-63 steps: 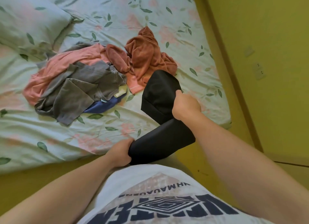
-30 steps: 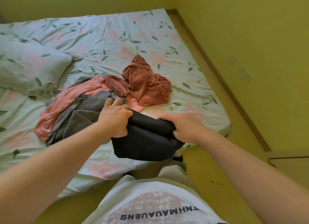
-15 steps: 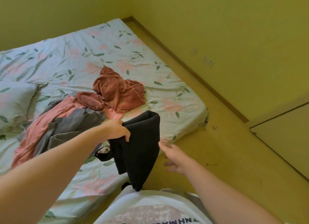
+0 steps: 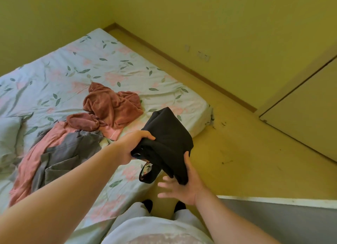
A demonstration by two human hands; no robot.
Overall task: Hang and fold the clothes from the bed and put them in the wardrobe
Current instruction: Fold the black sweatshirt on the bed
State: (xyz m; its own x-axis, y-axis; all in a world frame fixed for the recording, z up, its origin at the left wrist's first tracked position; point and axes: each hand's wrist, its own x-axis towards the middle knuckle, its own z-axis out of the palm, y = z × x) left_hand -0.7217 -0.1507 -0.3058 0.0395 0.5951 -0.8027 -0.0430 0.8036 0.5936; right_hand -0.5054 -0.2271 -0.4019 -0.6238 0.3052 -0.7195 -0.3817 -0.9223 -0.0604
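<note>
A folded black garment (image 4: 168, 138) hangs in the air above the bed's near corner. My left hand (image 4: 134, 145) grips its upper left edge with curled fingers. My right hand (image 4: 184, 183) lies under the garment's lower end with fingers spread and straight, palm up, the thumb against the cloth. On the bed (image 4: 102, 65) lie a rust-red fleece garment (image 4: 109, 107), a pink garment (image 4: 29, 163) and a grey garment (image 4: 65, 152) in a loose heap.
A pillow (image 4: 9, 132) lies at the left edge of the bed. Yellow floor (image 4: 246, 152) runs along the right of the mattress to the wall. A pale door panel (image 4: 310, 119) stands at the right. A grey surface (image 4: 291, 223) sits at lower right.
The black garment was folded against my body, then lifted off the bed. My right hand let go of it and now supports it from below. The view swung right.
</note>
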